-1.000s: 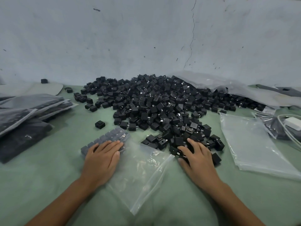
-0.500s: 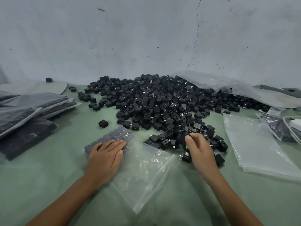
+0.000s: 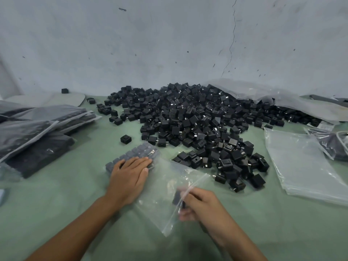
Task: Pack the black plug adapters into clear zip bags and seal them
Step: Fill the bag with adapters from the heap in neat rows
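A large heap of black plug adapters (image 3: 197,121) covers the middle of the green table (image 3: 56,194). In front of it lies a clear zip bag (image 3: 165,178), its far end filled with a neat row of adapters (image 3: 135,154). My left hand (image 3: 130,174) lies flat on the bag, fingers straight, pressing on the packed row. My right hand (image 3: 197,204), blurred by motion, holds a black adapter (image 3: 178,197) in curled fingers at the bag's open edge.
Filled bags of adapters (image 3: 37,129) are stacked at the left. A pile of empty clear bags (image 3: 305,159) lies at the right, with a big crumpled plastic sheet (image 3: 282,98) behind it. A lone adapter (image 3: 125,138) sits left of the heap. A grey wall stands close behind.
My right hand has left the heap's front edge and come back toward me with an adapter, reaching the bag's mouth. My left hand stays on the bag.
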A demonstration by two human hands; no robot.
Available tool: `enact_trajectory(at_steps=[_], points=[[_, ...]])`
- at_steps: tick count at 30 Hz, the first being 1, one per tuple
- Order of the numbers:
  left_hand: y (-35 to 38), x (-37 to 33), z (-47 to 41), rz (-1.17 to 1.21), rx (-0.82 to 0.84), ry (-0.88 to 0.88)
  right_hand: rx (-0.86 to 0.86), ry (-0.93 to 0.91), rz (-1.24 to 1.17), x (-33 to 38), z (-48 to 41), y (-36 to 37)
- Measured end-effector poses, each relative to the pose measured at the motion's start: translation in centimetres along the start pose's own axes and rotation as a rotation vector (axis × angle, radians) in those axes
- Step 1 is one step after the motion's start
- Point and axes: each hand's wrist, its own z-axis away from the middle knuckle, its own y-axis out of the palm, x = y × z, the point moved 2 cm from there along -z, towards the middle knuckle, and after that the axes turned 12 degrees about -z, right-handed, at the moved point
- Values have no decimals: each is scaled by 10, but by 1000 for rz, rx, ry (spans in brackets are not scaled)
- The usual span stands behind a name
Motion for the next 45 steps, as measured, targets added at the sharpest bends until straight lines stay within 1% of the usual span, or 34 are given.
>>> enact_trajectory(at_steps=[3, 5, 6, 7, 10, 13, 15, 18, 21, 24, 27, 29, 32, 36, 39, 40, 41, 43, 44, 45], points=[[0, 1, -2, 44, 24, -13, 18, 102, -249, -5, -33, 27], [1, 3, -4, 61, 38, -7, 4, 125, -424, -6, -56, 42], [1, 4, -4, 62, 44, -2, -26, 108, -444, -7, -69, 48], [2, 4, -4, 61, 46, 0, -63, 65, -375, -8, -81, 52], [4, 5, -4, 61, 43, 0, -215, -117, 56, -10, -110, 60], [6, 6, -4, 51, 26, 5, -293, -277, 326, -13, -118, 66], [6, 7, -4, 41, 16, 11, -296, -315, 464, -12, -120, 71], [5, 7, -3, 27, 9, 24, -287, -265, 585, -9, -125, 75], [5, 6, -3, 22, 20, 28, -274, -264, 602, -7, -127, 74], [5, 6, -3, 13, 27, 33, -202, -296, 644, -7, -126, 73], [3, 7, -1, 13, 37, 44, -159, -276, 660, -7, -124, 76], [0, 9, 1, -5, 49, 60, -162, -277, 636, -7, -122, 77], [-5, 12, 6, -25, 60, 90, -123, -234, 627, -4, -113, 81], [-11, 24, 21, -10, 71, 85, -43, -238, 789, -8, -105, 89], [-15, 25, 17, -2, 65, 74, -42, -284, 766, -15, -108, 90], [-17, 23, 12, 2, 60, 72, -36, -305, 794, -17, -108, 90], [-18, 20, 6, -4, 64, 70, -29, -316, 761, -20, -112, 88], [-15, 15, -2, -34, 87, 66, -53, -262, 640, -18, -111, 91], [-12, 14, -3, -57, 102, 57, -84, -187, 552, -17, -111, 93], [-10, 13, -4, -81, 122, 47, -54, -192, 551, -21, -114, 90]])
